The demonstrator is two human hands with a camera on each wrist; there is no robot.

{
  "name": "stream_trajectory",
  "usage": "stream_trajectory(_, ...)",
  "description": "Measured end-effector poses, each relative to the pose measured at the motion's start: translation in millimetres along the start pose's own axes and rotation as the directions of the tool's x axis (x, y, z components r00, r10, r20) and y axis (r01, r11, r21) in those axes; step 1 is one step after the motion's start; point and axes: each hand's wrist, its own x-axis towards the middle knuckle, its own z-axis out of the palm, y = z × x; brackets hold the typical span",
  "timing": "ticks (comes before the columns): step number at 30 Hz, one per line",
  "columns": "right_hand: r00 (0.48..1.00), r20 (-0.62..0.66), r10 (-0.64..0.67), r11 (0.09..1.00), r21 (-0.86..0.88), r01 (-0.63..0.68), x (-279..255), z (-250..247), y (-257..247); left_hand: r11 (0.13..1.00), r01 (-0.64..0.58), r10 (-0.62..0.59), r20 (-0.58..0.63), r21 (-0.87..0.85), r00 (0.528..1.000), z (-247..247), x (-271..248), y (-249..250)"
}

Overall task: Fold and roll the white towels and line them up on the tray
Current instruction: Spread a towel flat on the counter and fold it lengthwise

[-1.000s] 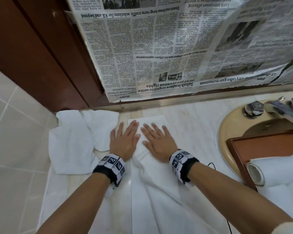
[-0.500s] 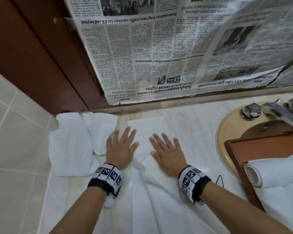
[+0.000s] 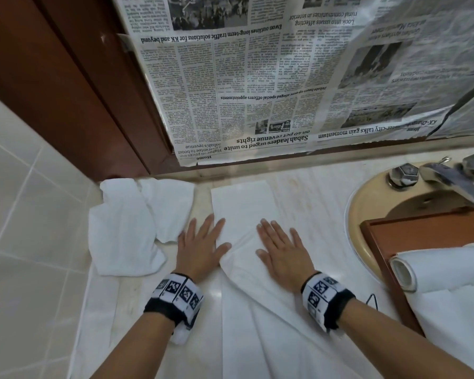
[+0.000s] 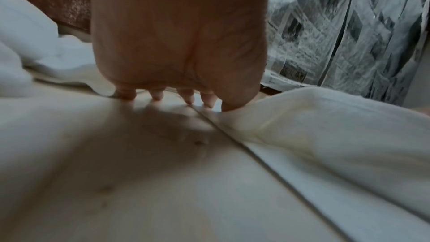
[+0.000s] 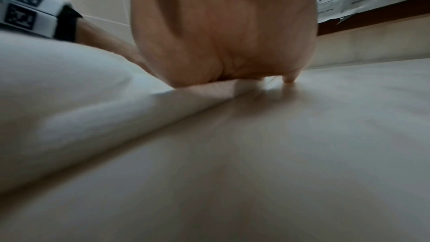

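Both hands flat, fingers spread, nothing pinched. Left hand (image 3: 200, 248) sits on the left edge of the folded towel strip (image 3: 242, 209), thumb against a raised fold, other fingers partly on the tabletop (image 3: 312, 198). Right hand (image 3: 281, 251) presses on the strip's right half.

Key relation: the strip's long axis runs near-to-far, straight away from the person. Its far end is flat and squared near the newspaper (image 3: 257, 91); the near part is wrinkled and runs between the forearms. Hands straddle it mid-length, about equally close.

Judgement: smoothing step, roll not started.

Tray (image 3: 411, 231) is at right over the sink (image 3: 367, 203), one rolled towel (image 3: 443, 269) on it. Loose towel pile (image 3: 126, 228) at left.
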Motion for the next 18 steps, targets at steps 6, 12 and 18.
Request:
stream_trajectory(6,0.998,0.063,-0.012,1.0,0.004,0.011,42.5,-28.0,21.9,0.985,0.129,-0.145,-0.142,-0.115,0.979,-2.3,24.3,19.9)
stream_trajectory(12,0.992,-0.128,0.012,0.973,0.23,0.018,-3.1,-31.4,-1.0,0.919,0.045,-0.142,-0.225,-0.391,0.964,5.2,-11.7,28.4)
stream_trajectory(18,0.999,-0.043,0.032,0.964,0.264,-0.02,-62.5,-29.5,-20.1,0.755,-0.009,-0.175,-0.215,-0.655,0.961,13.5,-36.9,41.1)
